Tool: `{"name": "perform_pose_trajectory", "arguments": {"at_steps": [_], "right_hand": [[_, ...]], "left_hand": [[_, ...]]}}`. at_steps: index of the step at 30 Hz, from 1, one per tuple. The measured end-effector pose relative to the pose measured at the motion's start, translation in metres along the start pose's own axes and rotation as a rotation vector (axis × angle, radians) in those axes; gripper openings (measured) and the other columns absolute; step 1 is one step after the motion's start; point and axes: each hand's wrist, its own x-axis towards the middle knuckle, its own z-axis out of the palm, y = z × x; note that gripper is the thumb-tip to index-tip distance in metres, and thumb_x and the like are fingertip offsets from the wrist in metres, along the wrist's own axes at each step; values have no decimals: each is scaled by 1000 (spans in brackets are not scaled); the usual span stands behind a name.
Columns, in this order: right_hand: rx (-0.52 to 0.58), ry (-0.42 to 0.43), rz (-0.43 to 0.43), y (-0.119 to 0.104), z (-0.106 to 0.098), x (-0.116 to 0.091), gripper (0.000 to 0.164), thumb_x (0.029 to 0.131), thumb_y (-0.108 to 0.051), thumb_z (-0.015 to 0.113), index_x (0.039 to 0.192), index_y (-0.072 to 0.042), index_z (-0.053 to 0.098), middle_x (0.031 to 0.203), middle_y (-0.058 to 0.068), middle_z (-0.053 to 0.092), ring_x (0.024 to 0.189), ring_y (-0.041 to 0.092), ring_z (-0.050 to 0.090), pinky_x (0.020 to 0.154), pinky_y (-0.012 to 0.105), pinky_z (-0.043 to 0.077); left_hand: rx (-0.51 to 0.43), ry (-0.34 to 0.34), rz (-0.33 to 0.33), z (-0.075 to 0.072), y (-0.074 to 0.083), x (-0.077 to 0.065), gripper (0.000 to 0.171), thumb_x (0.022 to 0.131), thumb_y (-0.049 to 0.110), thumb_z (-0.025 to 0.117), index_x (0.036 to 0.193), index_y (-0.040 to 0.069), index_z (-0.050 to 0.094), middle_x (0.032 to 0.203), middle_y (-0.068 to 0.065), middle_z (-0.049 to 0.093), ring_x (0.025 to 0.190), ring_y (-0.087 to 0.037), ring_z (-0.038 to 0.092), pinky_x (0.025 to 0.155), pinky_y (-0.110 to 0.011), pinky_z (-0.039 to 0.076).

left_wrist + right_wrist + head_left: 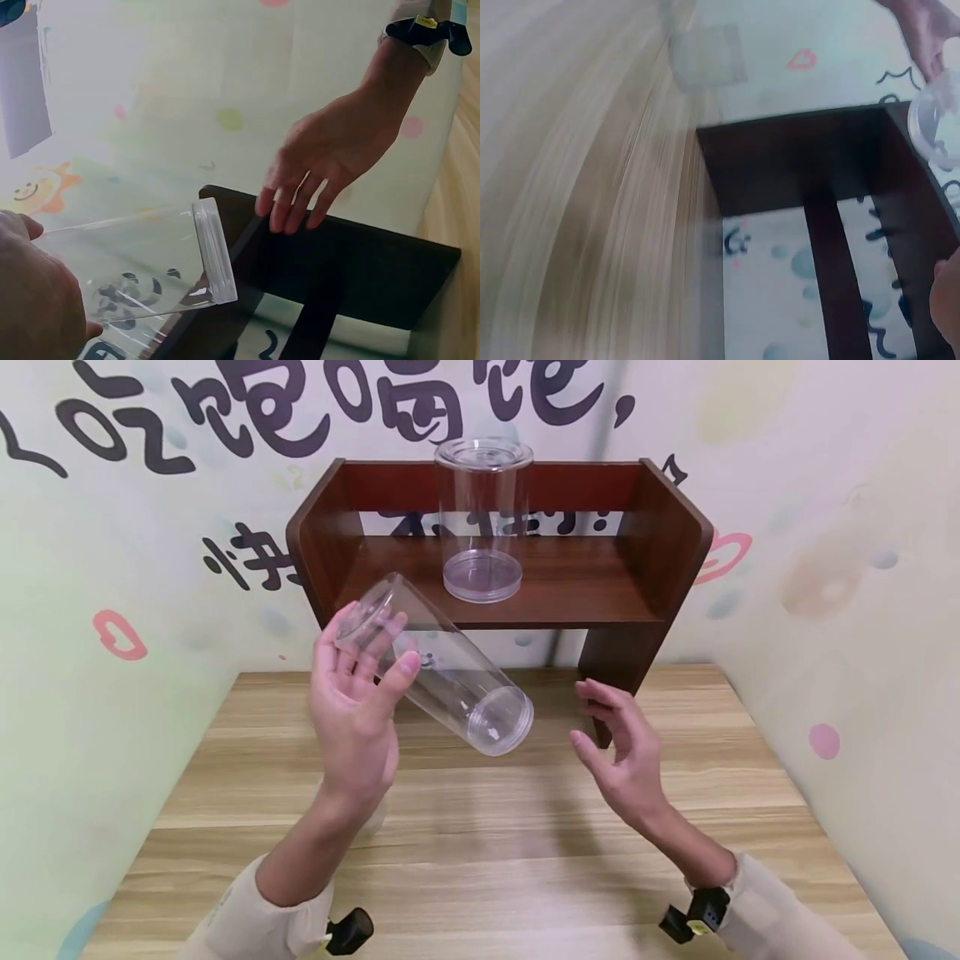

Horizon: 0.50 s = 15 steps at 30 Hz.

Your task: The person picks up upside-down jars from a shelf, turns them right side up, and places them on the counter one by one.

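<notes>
So I've got the clear jar (450, 685) in my left fingers (327, 652), wrapped round its upper end with the thumb across the near side. It's in the air in front of the shelf (585, 577), tilted so the ribbed end dips toward my right. My right fingers (607, 695) are spread in a loose curve, nothing in them, near the shelf's right leg above the bench (480, 852).

My take: this plastic looks slick, so I'd get the right fingers under that low end before easing the left grip at all. Then I'd straighten the jar slowly, supporting both ends, no squeezing, since the wall looks thin. Also mind the second jar (483, 527) standing upright on the shelf; a careless swing of the high end could knock it.

What I can't make out: whether the ribbed end is a screw lid or just the base, and how big the gap to the shelf's front edge is. My left hand and the jar hide the shelf's lower left. In the right wrist view the jar is cut off at the edge, only a bit of my right fingers shows, and there's a pale, blurry shape (709, 60) I can't identify.
</notes>
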Motion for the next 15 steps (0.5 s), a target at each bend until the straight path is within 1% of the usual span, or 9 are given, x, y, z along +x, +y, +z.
{"name": "perform_pose_trajectory", "arguments": {"at_steps": [2, 3, 6, 9, 12, 15], "right_hand": [[122, -30, 40, -3, 7, -1, 58, 83, 22, 66, 139, 22, 50, 137, 33, 57, 132, 33, 59, 109, 36, 53], [173, -41, 53, -4, 11, -1, 59, 84, 22, 66, 140, 23, 48, 139, 33, 56, 134, 35, 58, 110, 37, 53], [274, -60, 80, -5, 21, -2, 64, 86, 16, 71, 143, 23, 44, 142, 33, 55, 135, 38, 57, 113, 40, 52], [329, -57, 117, -5, 29, -2, 71, 87, 8, 79, 146, 21, 42, 145, 31, 55, 135, 33, 58, 114, 37, 51], [356, -43, 162, -5, 35, -3, 79, 86, -1, 85, 149, 18, 41, 148, 24, 56, 135, 29, 58, 115, 32, 49], [378, -22, 206, -5, 40, -4, 85, 84, -7, 89, 151, 15, 41, 148, 18, 58, 135, 26, 58, 115, 30, 49]], "left_hand": [[-35, 44, -17, 0, -5, -3, 68, 84, -19, 66, 146, 0, 45, 139, -22, 58, 132, -37, 60, 106, -40, 57], [-52, 62, -25, 0, -7, -5, 67, 85, -19, 65, 145, 1, 45, 139, -21, 58, 131, -37, 61, 105, -40, 58], [-76, 98, -47, -1, -14, -9, 64, 86, -17, 65, 143, 2, 46, 139, -20, 58, 130, -35, 62, 105, -40, 58], [-91, 121, -71, -1, -20, -13, 61, 88, -15, 65, 143, 3, 45, 139, -19, 56, 127, -33, 64, 103, -40, 59], [-105, 144, -96, 0, -26, -17, 58, 89, -15, 64, 142, 4, 46, 137, -17, 56, 123, -30, 65, 100, -38, 61], [-132, 161, -105, 1, -31, -20, 55, 91, -14, 62, 141, 4, 46, 136, -16, 55, 123, -29, 64, 102, -41, 60]]}}
